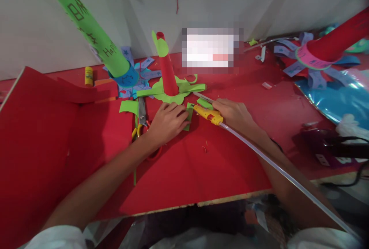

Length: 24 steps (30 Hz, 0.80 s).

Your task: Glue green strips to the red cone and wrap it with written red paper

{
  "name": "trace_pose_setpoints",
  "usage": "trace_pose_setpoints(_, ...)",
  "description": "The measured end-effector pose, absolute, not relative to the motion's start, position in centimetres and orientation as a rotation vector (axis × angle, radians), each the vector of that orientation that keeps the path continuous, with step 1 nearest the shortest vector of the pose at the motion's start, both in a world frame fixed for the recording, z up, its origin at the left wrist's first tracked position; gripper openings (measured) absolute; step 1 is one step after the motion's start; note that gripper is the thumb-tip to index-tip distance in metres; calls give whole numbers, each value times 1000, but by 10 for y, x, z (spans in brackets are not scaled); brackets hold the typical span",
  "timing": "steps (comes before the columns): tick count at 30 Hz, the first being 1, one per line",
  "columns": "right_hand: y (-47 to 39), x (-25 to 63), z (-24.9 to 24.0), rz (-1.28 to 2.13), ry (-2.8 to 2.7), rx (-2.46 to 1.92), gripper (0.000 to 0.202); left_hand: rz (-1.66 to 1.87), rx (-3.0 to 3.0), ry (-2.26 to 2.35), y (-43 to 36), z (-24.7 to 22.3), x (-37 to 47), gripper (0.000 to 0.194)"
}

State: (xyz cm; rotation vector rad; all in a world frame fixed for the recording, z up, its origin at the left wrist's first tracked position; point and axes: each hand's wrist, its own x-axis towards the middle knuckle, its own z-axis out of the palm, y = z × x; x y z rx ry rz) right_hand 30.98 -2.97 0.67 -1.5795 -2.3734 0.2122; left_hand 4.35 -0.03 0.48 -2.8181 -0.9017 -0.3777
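My right hand is closed around a yellow hot glue gun, its nozzle pointing left. A long clear glue stick trails from the gun's back toward the lower right. With curled fingers, my left hand holds a small green paper strip against the table, just left of the nozzle. Behind both hands stands a small red paper cone on a scalloped green base with looped strips. Scissors lie beside my left wrist, partly hidden under my forearm.
A tall green paper tube with a blue base rises at back left, near a yellow glue stick tube. Large red sheets cover the left side. At right are a red tube with a pink base and blue shiny wrap.
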Motion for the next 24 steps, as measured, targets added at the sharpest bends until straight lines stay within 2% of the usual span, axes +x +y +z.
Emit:
trace_pose_setpoints(16, -28, 306, 1, 102, -2346, -1662, 17, -409, -2815, -883, 0, 2, 43, 20)
trace_pose_setpoints(19, -28, 308, 1, 116, -2285, -1655, 17, -427, -2823, -867, 0, 3, 44, 30)
trace_pose_setpoints(24, -27, 310, -2, 88, -2123, -1629, 17, -392, -2922, -716, -1, 6, 44, 58)
